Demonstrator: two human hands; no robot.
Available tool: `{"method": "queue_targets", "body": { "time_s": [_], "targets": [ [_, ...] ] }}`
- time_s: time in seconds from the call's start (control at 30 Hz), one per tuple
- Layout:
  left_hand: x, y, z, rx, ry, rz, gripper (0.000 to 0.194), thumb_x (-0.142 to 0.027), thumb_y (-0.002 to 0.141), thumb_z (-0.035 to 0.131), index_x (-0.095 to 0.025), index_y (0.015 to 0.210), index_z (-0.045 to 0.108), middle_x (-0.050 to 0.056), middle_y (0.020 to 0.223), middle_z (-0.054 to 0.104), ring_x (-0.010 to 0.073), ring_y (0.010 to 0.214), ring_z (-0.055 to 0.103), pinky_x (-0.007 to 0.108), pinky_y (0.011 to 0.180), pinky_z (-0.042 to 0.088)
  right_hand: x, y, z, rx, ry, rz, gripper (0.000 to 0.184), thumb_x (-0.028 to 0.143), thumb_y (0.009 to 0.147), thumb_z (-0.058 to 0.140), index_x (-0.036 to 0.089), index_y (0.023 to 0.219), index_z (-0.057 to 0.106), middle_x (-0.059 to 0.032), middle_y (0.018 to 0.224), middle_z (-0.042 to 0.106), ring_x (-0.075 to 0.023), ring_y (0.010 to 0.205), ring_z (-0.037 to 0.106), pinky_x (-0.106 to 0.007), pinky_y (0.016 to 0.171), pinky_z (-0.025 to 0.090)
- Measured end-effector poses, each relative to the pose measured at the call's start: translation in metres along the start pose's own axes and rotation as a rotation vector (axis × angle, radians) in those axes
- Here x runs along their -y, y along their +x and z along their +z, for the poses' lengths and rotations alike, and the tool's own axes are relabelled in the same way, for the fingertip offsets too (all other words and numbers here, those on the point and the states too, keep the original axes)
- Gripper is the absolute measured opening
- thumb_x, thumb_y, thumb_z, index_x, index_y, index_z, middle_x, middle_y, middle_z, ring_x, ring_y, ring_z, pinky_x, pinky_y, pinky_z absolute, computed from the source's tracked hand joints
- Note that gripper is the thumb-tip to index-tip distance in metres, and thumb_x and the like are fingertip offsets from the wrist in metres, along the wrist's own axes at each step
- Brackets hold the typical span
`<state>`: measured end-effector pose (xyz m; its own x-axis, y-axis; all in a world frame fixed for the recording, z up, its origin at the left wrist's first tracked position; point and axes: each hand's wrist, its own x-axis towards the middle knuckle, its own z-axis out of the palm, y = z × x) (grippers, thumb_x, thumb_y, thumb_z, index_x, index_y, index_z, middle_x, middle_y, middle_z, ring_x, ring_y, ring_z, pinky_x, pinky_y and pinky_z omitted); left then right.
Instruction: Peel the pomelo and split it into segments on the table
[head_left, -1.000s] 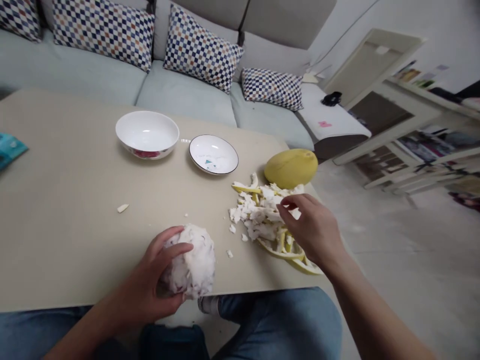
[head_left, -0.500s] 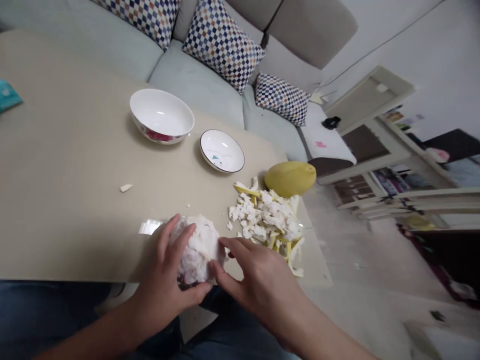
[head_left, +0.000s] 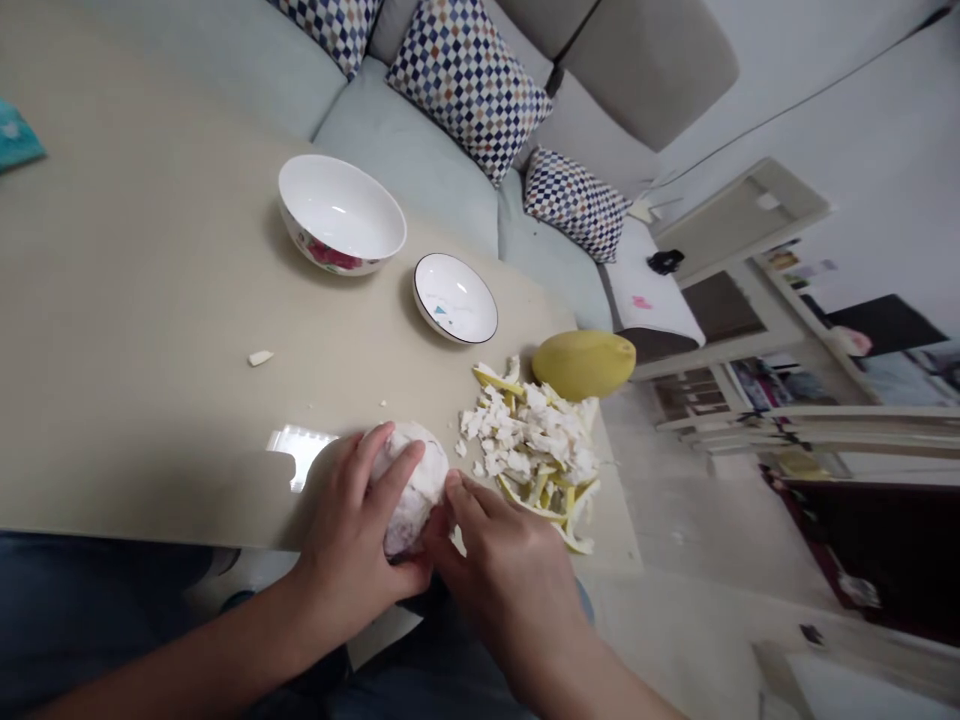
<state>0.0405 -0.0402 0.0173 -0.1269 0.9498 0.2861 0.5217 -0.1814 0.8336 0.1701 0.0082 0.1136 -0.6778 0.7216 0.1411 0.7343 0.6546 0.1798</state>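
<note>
A peeled white pomelo (head_left: 416, 480) rests at the near edge of the beige table (head_left: 150, 330). My left hand (head_left: 352, 545) wraps over its left side and grips it. My right hand (head_left: 502, 575) presses its fingertips against the fruit's right side. Just to the right lies a heap of white pith and yellow peel scraps (head_left: 532, 450). Beyond the heap sits a whole yellow pomelo (head_left: 585, 362) near the table's right edge.
A large white bowl (head_left: 341, 215) and a smaller dark-rimmed bowl (head_left: 455, 297) stand further back. A stray pith bit (head_left: 260, 357) lies mid-table. A sofa with checkered cushions (head_left: 469, 85) runs behind; white shelving (head_left: 787, 350) stands at the right. My jeans-clad knees sit under the table edge.
My right hand left the peel heap and came onto the peeled pomelo's right side. The view tilted and swung to the right. My left hand stayed on the fruit.
</note>
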Motion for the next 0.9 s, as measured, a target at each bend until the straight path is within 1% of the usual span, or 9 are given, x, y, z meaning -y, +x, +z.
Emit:
{"method": "queue_targets", "body": {
  "time_s": [0.07,0.2,0.4,0.53,0.63,0.73,0.8,0.9],
  "targets": [
    [0.000,0.001,0.000,-0.007,0.006,0.008,0.089,-0.020,0.067,0.074,-0.030,0.146,0.035,0.013,0.151,0.033,0.0396,0.139,0.038,0.061,0.112,0.039,0.002,-0.003,0.003,-0.018,0.005,0.035,0.022,0.010,0.084,0.050,0.010,0.091,0.071,-0.0096,0.079,0.076,-0.0178,0.056,0.067,-0.026,0.051,0.044],
    [0.000,0.002,0.000,-0.018,0.019,0.028,0.088,-0.020,0.067,0.074,-0.029,0.145,0.036,0.013,0.150,0.035,0.0394,0.137,0.040,0.061,0.112,0.038,0.008,-0.006,0.005,0.024,0.025,0.110,0.023,0.011,0.086,0.048,0.015,0.076,0.068,-0.0076,0.071,0.073,-0.0170,0.055,0.064,-0.026,0.052,0.040],
    [0.000,0.002,0.002,-0.046,0.028,0.048,0.084,-0.019,0.068,0.074,-0.027,0.143,0.038,0.014,0.148,0.038,0.0371,0.135,0.043,0.058,0.110,0.041,0.011,-0.006,0.010,-0.005,0.017,0.164,0.022,0.010,0.085,0.049,0.016,0.073,0.067,-0.0070,0.068,0.071,-0.0155,0.056,0.062,-0.025,0.054,0.036],
    [-0.001,0.000,0.001,-0.059,0.056,0.040,0.081,-0.021,0.070,0.073,-0.027,0.143,0.038,0.014,0.148,0.038,0.0357,0.136,0.043,0.056,0.111,0.041,0.002,-0.002,0.006,0.043,0.081,0.209,0.022,0.011,0.085,0.052,0.016,0.069,0.067,-0.0044,0.064,0.069,-0.0145,0.053,0.059,-0.026,0.054,0.033],
    [0.000,-0.002,-0.001,-0.065,0.047,0.037,0.080,-0.022,0.072,0.072,-0.028,0.144,0.037,0.013,0.149,0.038,0.0339,0.137,0.044,0.054,0.110,0.043,-0.005,0.000,-0.005,0.102,0.227,0.198,0.024,0.015,0.089,0.051,0.017,0.073,0.068,-0.0036,0.067,0.069,-0.0143,0.057,0.061,-0.024,0.056,0.035],
    [0.001,-0.002,-0.003,-0.077,0.034,0.030,0.078,-0.022,0.074,0.071,-0.028,0.144,0.037,0.014,0.150,0.038,0.0331,0.136,0.045,0.053,0.110,0.044,-0.005,0.000,-0.016,0.129,0.367,0.200,0.016,0.022,0.090,0.055,0.018,0.083,0.069,-0.0033,0.075,0.072,-0.0149,0.063,0.065,-0.023,0.060,0.039],
    [0.003,-0.003,-0.003,-0.070,0.037,0.030,0.080,-0.022,0.073,0.071,-0.028,0.144,0.036,0.014,0.150,0.037,0.0339,0.136,0.045,0.054,0.109,0.044,-0.002,-0.002,-0.018,0.130,0.352,0.212,0.011,0.025,0.087,0.060,0.019,0.084,0.068,-0.0033,0.076,0.071,-0.0161,0.064,0.065,-0.024,0.059,0.040],
    [0.006,-0.003,-0.003,-0.054,0.053,0.038,0.083,-0.022,0.071,0.072,-0.029,0.145,0.034,0.014,0.151,0.036,0.0349,0.136,0.045,0.056,0.109,0.044,0.002,-0.003,-0.017,0.146,0.272,0.209,0.010,0.027,0.084,0.063,0.018,0.085,0.067,-0.0043,0.076,0.071,-0.0180,0.062,0.065,-0.025,0.056,0.038]
  ]
}}
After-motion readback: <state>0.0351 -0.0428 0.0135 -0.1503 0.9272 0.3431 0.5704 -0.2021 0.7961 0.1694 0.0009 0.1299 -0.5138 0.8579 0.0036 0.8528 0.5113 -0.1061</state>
